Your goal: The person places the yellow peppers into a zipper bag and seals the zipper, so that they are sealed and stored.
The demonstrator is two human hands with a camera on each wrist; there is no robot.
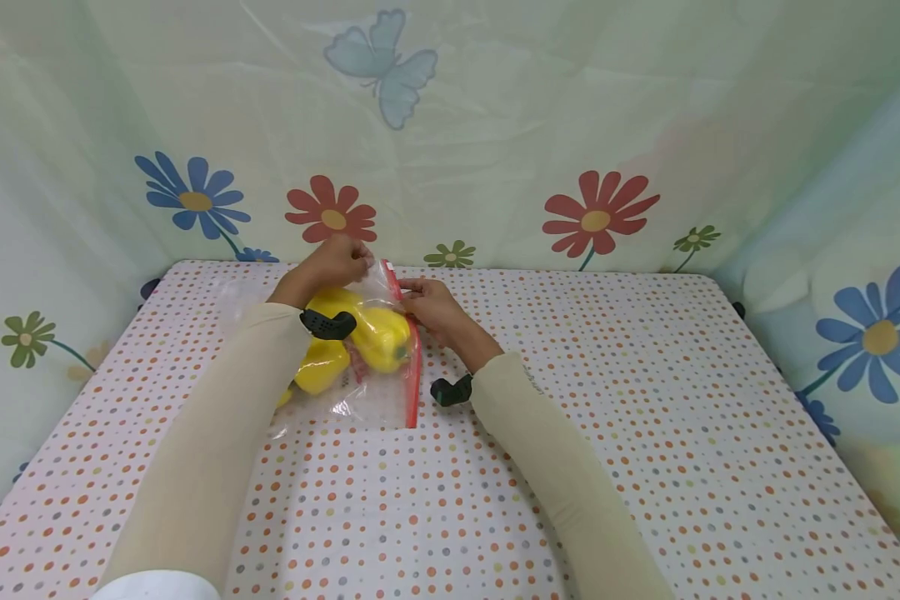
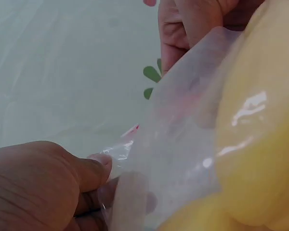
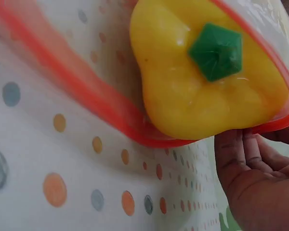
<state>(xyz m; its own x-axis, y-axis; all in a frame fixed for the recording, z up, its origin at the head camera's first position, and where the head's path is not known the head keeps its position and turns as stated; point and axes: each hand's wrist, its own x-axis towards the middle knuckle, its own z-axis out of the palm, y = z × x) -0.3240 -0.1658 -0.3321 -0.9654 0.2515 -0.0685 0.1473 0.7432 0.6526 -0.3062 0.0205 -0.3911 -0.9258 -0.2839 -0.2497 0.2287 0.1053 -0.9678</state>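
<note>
A clear zip bag (image 1: 375,404) with a red closure strip lies on its side, its mouth toward the right. Yellow bell peppers (image 1: 382,337) fill it; in the right wrist view the green stem (image 3: 219,52) of one faces out through the parted red strip (image 3: 111,110). My left hand (image 1: 337,260) pinches the plastic at the far corner of the bag, thumb on top in the left wrist view. Opposite it, my right hand (image 1: 437,310) holds the red edge of the mouth, fingers bent behind the rim. The left forearm hides part of the bag.
A dotted cloth covers the table (image 1: 607,450), which reaches back to a flower-print curtain (image 1: 480,125). A black wrist mount (image 1: 328,324) on the left sleeve overlaps the peppers in the head view; another black mount (image 1: 451,391) sits at the right wrist.
</note>
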